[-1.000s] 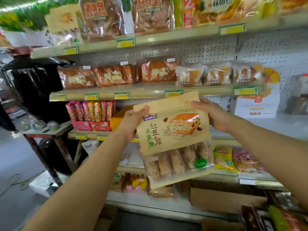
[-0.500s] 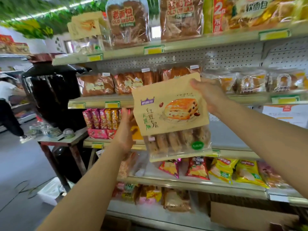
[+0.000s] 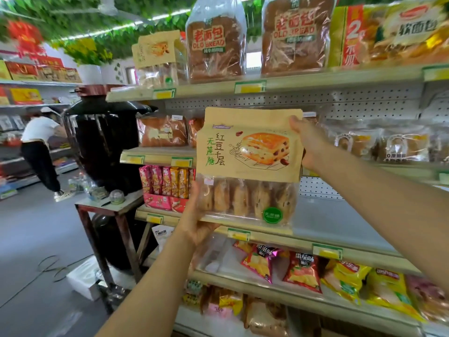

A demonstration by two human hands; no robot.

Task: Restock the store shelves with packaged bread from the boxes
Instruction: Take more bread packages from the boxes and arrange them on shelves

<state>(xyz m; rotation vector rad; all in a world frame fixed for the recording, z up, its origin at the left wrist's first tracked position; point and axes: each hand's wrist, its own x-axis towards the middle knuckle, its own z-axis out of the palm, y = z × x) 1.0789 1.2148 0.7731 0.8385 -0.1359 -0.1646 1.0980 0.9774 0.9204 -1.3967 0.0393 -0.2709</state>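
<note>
- My left hand (image 3: 198, 221) grips the bread package (image 3: 247, 166) at its lower left corner, cupped from beneath.
- My right hand (image 3: 307, 142) pinches its upper right edge.
- I hold the package upright before the shelves (image 3: 279, 85), off any ledge.
- On the top ledge behind stands a matching pack (image 3: 158, 59) beside the loaves (image 3: 215, 42).

The shop is evenly and brightly lit from above, the source being a long white ceiling strip light (image 3: 136, 21) that glows among green leaves and blows out to pure white. Soft glare sits on the clear plastic bread bags (image 3: 216, 40) on the top shelf, and shadows are faint. The wide lens bows the cream metal shelf edges (image 3: 267, 85), and the far right and bottom corners smear into blur.
</note>
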